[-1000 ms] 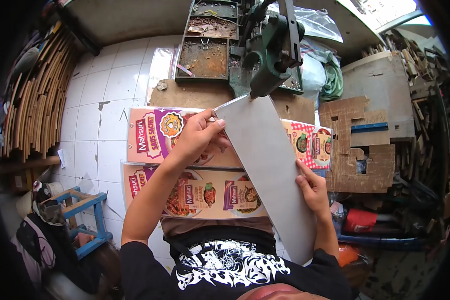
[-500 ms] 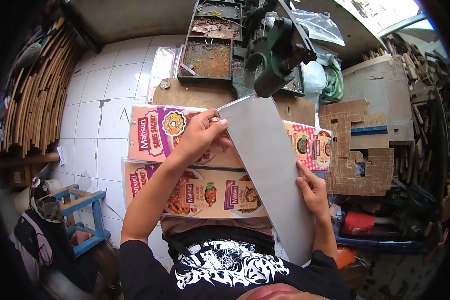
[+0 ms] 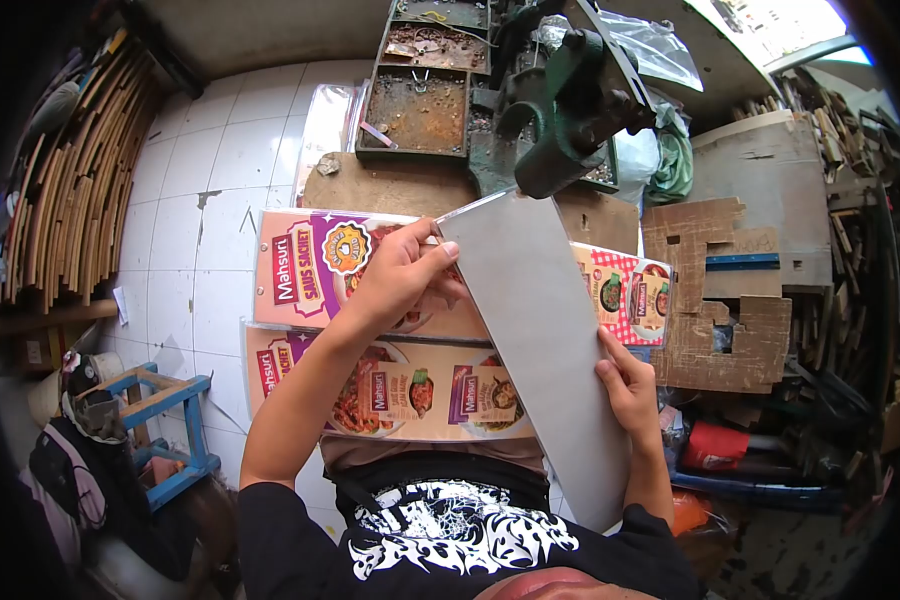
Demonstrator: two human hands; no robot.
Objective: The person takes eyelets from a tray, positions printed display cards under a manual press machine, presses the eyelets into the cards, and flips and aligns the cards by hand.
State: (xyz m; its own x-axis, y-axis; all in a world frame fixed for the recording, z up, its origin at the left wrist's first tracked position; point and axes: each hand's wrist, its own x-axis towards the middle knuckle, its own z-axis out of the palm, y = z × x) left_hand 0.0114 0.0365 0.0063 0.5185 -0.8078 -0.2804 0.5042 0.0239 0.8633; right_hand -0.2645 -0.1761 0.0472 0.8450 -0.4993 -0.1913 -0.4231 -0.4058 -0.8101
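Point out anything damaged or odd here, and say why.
The brown board at right looks worn: its surface is scratched and its outline notched. The tiled floor at left has a dark, irregular patch, perhaps chipped.

- Long panel: plain pale grey
- Upper Mahsuri sign: peach ground, purple patch, dark red logo, orange-and-white badge
- Lower Mahsuri sign: peach too, with red and purple labels
- Printed sheet right of the panel: red-and-white gingham beside peach
- Press: dark green
- Compartment tray: rust-brown inside
- T-shirt: black, white graphic
- Stool: blue, partly bare tan wood
- Floor tiles: white
- Plastic bag: green
- Cut-out cardboard: brown, pale scuffs
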